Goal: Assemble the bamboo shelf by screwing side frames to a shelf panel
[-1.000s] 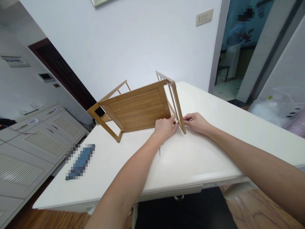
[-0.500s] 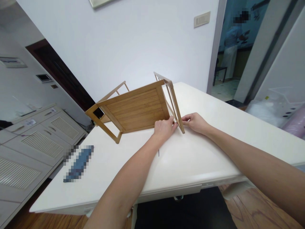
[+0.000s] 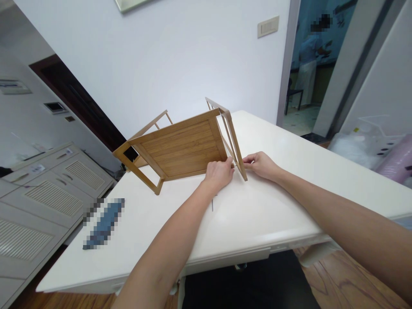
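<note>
A small wooden shelf rests tilted on its edge on the white table, with a slatted side frame at each end. My left hand is closed at the lower right corner of its panel, by the right side frame. On the outer side of that frame, my right hand pinches with thumb and fingers close to the wood; what it holds is too small to name. A thin dark rod shows between the frame and my left fingertips. Beside my left wrist lies a thin, bent metal rod.
A blurred-out blue item lies at the table's left. White cabinets stand beyond that side, and a wall rises behind the table. Through the doorway at right is a person. Wrapped plastic goods sit at far right.
The view has shifted slightly. My left hand has moved a little away from the right side frame, showing more of the thin rod. My right hand stays pinched beside the frame.
</note>
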Motion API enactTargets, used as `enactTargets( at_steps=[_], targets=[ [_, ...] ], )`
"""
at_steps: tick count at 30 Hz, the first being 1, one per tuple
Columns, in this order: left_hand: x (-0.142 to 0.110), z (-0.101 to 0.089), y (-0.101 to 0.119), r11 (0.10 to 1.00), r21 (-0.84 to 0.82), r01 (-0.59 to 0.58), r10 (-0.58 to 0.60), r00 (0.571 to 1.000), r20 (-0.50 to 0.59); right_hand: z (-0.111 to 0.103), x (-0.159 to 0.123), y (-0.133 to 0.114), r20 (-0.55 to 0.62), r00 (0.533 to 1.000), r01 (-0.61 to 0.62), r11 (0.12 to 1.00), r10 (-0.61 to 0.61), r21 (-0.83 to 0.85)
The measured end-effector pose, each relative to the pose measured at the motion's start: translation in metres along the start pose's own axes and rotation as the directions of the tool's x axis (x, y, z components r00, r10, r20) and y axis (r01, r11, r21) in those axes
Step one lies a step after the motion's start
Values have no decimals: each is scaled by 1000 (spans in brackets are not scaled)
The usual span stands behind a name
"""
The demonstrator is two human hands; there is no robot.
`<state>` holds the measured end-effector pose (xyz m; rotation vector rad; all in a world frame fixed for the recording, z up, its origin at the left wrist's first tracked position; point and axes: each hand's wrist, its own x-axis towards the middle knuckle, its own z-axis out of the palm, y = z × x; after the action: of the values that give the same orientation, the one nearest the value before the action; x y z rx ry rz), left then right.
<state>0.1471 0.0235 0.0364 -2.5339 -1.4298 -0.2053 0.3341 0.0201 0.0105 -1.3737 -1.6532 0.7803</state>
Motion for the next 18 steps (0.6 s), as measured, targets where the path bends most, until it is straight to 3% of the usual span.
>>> enactTargets(
  at_steps=[9, 18],
  targets=[
    [0, -4, 2, 1000, 24, -3, 2, 999, 32, 0, -1, -2, 18, 1000, 6, 1000, -6, -7],
    [0, -3, 1, 1000, 6, 5, -5, 1000, 23, 4, 3, 6, -2, 999, 43, 991, -44, -126]
  ],
)
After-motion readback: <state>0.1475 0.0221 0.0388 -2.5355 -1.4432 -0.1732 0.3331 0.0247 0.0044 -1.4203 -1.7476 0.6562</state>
